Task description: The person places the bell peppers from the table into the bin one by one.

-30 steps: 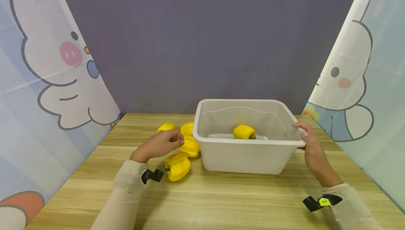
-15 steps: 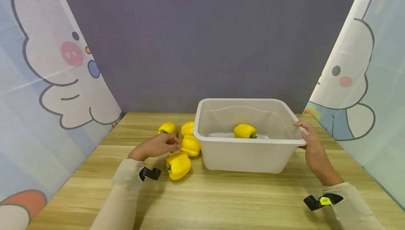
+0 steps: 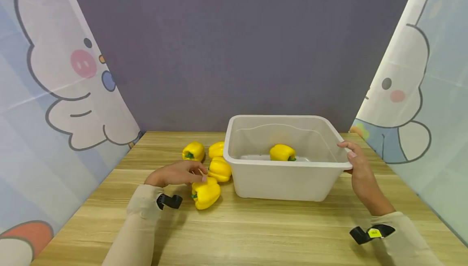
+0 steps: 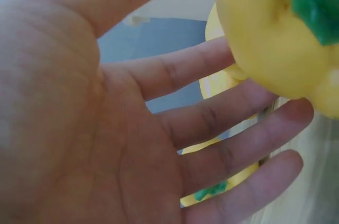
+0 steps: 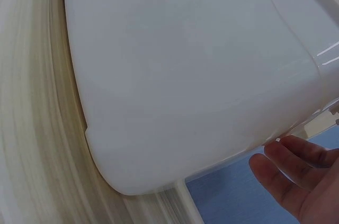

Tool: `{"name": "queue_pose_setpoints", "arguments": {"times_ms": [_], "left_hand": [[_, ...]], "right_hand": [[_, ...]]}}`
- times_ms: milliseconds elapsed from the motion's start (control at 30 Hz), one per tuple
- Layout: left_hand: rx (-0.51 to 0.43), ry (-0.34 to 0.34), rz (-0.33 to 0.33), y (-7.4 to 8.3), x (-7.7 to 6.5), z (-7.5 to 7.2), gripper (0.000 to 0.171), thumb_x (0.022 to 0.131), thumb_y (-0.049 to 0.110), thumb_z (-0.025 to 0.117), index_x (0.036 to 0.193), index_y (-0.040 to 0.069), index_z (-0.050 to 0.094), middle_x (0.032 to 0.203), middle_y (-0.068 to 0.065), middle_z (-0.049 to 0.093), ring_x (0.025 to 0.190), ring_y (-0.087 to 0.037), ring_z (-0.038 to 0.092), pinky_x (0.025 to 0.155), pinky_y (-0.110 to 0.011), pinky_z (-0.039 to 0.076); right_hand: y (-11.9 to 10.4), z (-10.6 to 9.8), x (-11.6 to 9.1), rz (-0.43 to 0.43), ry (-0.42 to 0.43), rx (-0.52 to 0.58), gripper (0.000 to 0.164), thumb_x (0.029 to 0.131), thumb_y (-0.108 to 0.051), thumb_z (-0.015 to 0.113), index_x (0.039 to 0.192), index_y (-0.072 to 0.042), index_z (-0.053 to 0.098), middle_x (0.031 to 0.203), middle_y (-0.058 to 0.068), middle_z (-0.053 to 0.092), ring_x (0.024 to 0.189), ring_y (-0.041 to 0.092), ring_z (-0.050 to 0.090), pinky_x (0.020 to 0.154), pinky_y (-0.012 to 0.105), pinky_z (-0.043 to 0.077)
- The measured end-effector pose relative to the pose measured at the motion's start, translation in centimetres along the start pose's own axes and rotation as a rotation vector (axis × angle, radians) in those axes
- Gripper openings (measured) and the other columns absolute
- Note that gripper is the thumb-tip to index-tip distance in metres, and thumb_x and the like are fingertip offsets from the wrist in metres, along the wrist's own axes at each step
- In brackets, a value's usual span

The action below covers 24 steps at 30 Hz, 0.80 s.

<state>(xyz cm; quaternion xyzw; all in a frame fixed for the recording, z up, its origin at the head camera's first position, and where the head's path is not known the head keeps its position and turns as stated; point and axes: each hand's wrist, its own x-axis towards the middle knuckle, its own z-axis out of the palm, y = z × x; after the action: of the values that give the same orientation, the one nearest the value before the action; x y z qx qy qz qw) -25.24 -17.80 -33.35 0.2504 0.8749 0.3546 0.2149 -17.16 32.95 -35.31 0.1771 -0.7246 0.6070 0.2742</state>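
Observation:
My left hand [image 3: 179, 173] hovers over the near side of a loose group of yellow bell peppers, fingertips close to the front bell pepper [image 3: 206, 195]. In the left wrist view its fingers are spread and fairly straight, reaching toward a bell pepper [image 4: 259, 38] with a green stem; whether they touch it I cannot tell. At the right, my right hand [image 3: 360, 172] grips the side rim of a white plastic bin [image 3: 281, 182]. The right wrist view shows fingertips [image 5: 296, 163] under the rim. One yellow bell pepper [image 3: 282, 152] lies inside the bin.
Left of the bin lie a middle bell pepper [image 3: 220, 169], a back bell pepper [image 3: 216, 150] partly behind the rim, and a back-left bell pepper [image 3: 193, 151]. A grey panel [image 3: 234, 55] stands behind the wooden table [image 3: 256, 233]; cartoon-printed cloths flank both sides.
My left hand has come back toward me, from beside the middle and back-left bell peppers to the front one. The right hand and the bin stay put.

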Motion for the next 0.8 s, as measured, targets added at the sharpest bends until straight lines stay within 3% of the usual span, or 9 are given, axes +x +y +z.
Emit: {"name": "queue_pose_setpoints", "arguments": {"times_ms": [333, 800], "left_hand": [[-0.013, -0.043, 0.0, -0.6, 0.3, 0.3, 0.051, 0.089, 0.041, 0.075, 0.13, 0.013, 0.062, 0.119, -0.005, 0.063, 0.1, -0.021, 0.061, 0.084, -0.045, 0.053], [-0.075, -0.08, -0.02, -1.8, -0.1, 0.7, 0.068, 0.087, 0.04, 0.078, 0.141, 0.007, 0.053, 0.125, -0.008, 0.059, 0.103, -0.022, 0.06, 0.085, -0.041, 0.054]], "right_hand": [[-0.1, -0.1, -0.2, -0.002, -0.004, -0.023, 0.033, 0.108, -0.02, 0.029, 0.129, -0.019, 0.055, 0.123, 0.003, 0.049, 0.092, 0.011, 0.056, 0.069, 0.02, 0.048], [-0.2, 0.0, -0.1, -0.001, -0.008, -0.033, 0.032, 0.109, -0.02, 0.029, 0.128, -0.018, 0.054, 0.122, 0.002, 0.049, 0.091, 0.011, 0.056, 0.069, 0.02, 0.048]]}}
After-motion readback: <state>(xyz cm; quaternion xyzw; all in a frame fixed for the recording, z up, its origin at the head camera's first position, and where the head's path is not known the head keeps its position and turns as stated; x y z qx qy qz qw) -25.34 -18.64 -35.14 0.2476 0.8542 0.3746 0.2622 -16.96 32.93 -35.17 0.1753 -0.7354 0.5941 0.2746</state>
